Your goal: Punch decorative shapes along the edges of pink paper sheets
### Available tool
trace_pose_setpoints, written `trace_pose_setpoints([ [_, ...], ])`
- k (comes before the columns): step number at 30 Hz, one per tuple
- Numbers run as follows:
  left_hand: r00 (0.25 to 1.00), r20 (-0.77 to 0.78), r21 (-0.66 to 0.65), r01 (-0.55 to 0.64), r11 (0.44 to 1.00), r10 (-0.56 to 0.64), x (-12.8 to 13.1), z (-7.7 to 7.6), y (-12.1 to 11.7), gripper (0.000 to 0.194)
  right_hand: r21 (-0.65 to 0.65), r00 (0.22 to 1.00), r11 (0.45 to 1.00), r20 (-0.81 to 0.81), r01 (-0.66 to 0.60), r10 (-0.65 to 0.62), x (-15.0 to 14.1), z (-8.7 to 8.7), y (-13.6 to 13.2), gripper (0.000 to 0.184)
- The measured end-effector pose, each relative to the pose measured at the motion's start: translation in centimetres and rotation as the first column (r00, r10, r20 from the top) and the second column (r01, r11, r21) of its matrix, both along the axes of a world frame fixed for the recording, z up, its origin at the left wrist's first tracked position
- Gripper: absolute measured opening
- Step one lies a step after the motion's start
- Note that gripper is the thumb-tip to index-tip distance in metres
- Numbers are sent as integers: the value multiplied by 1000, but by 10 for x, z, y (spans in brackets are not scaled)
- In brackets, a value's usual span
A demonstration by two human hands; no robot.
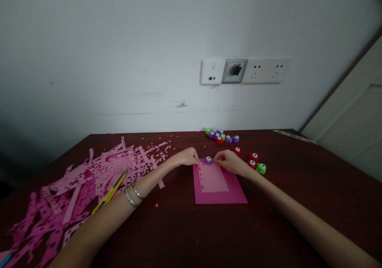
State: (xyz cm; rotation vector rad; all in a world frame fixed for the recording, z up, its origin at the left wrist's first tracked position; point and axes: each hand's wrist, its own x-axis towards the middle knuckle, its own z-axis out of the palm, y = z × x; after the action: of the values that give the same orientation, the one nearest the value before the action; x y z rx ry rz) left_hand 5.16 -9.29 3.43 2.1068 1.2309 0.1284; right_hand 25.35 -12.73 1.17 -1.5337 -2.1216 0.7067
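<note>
A light pink sheet of paper with a row of punched holes down its left side lies over a larger dark pink sheet. At its top edge sits a purple craft punch with a white and dark round button. My left hand is closed, with its fingertips at the light sheet's top left corner. On the other side of the punch, my right hand pinches the sheet near its top right corner. The exact contact of the fingertips is partly hidden.
Cut pink paper scraps and tiny punched pieces cover the table's left part. A yellow pen-like tool lies on them. Several coloured punches stand at the back, with red punches and a green one beside my right hand.
</note>
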Motion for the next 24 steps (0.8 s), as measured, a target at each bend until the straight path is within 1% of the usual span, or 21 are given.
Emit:
trace_pose_setpoints([
  [6,1000,11,1,-4,1000,4,0,-5,3,20,2,1000,1000,-14,2,-2,0,-1,1,21],
  [10,1000,26,13,-16,1000,16,0,-10,5,22,50,1000,999,5,13,-13,-1,-1,1,20],
  [16,997,67,36,-41,999,38,0,-11,6,24,105,1000,995,7,6,-7,0,-4,2,17],
  [24,997,66,69,-31,997,27,0,-14,9,25,123,1000,992,-6,3,-3,-1,-5,2,16],
])
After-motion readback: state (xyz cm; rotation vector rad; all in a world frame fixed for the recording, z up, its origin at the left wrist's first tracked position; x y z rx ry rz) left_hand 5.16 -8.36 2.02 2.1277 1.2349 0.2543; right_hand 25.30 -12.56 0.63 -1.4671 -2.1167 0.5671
